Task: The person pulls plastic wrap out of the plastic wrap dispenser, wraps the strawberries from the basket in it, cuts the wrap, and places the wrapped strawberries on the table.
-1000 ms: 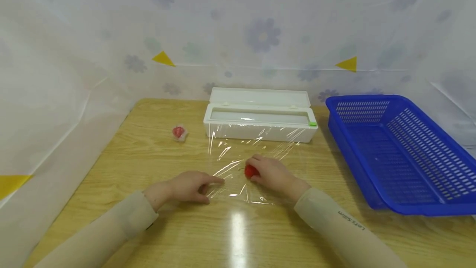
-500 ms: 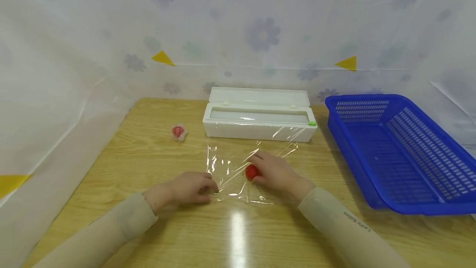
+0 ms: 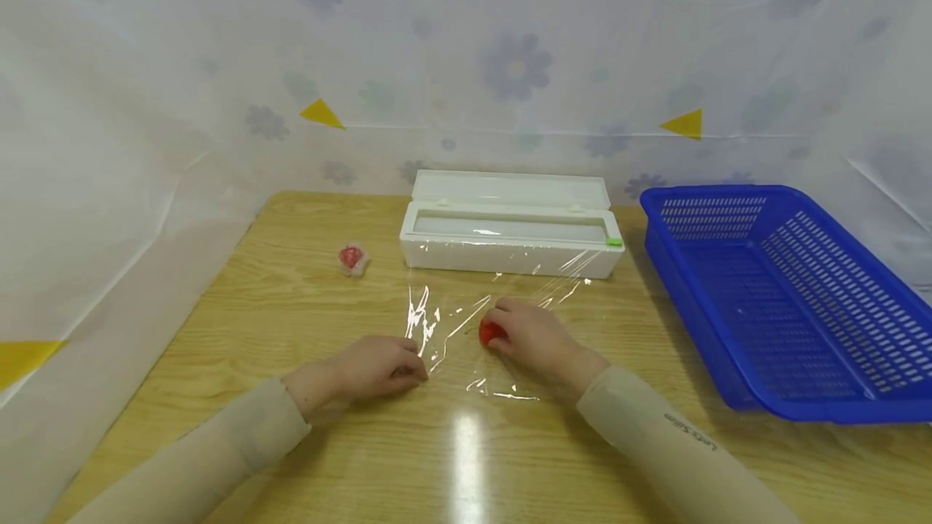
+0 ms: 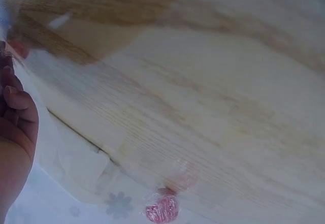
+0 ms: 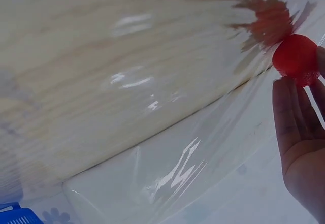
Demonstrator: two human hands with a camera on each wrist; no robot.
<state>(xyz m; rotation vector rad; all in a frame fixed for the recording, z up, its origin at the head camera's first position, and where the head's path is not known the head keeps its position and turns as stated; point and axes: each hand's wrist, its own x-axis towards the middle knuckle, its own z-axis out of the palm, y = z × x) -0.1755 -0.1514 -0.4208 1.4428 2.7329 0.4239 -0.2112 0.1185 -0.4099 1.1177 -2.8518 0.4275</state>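
Note:
A sheet of clear plastic wrap [image 3: 455,314] runs from the front of a white wrap dispenser [image 3: 510,257] toward the person. The left hand [image 3: 382,366] pinches the wrap's near left corner with curled fingers; in the left wrist view the same hand [image 4: 18,112] shows at the left edge. Over the sheet's middle, the right hand [image 3: 527,334] grips a small round red object [image 3: 491,333] between thumb and fingers. The right wrist view shows this red object [image 5: 295,59] at the fingertips, smooth above and textured lower down, its reflection on the glossy film.
Behind the sheet, the dispenser's lid [image 3: 510,188] stands raised. A small red thing wrapped in film [image 3: 353,259] lies on the wooden table [image 3: 240,322] at the back left. A blue plastic basket [image 3: 684,289] occupies the right side, and a flowered sheet hangs behind.
The left hand has drawn back slightly, its extended finger now curled onto the wrap's corner, and the film's creases have shifted. The right hand stays nearly in place with the red object.

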